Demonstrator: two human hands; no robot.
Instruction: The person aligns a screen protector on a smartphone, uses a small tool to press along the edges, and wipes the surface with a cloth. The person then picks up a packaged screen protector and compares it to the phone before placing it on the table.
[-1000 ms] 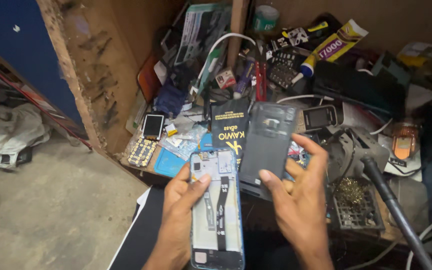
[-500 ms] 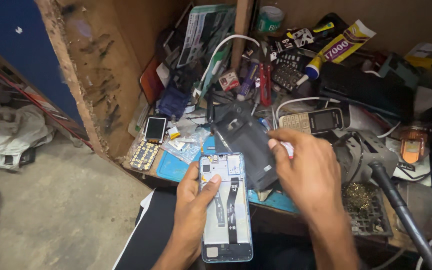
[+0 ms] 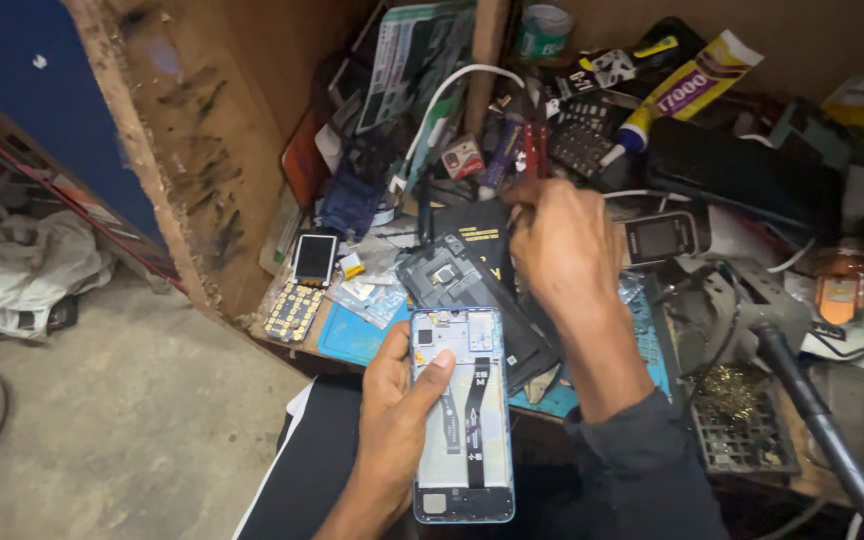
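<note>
An open phone [image 3: 462, 415], its back already off, is gripped by the left hand [image 3: 392, 420]. The far tools [image 3: 530, 150] are reached for by the right hand [image 3: 562, 245]; its grip cannot be told.

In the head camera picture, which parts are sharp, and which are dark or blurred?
Head view: the opened phone in the left hand is sharp and evenly lit; the right hand over the cluttered bench looks slightly soft; the lower right corner falls into deep shadow; no strong glare.
</note>
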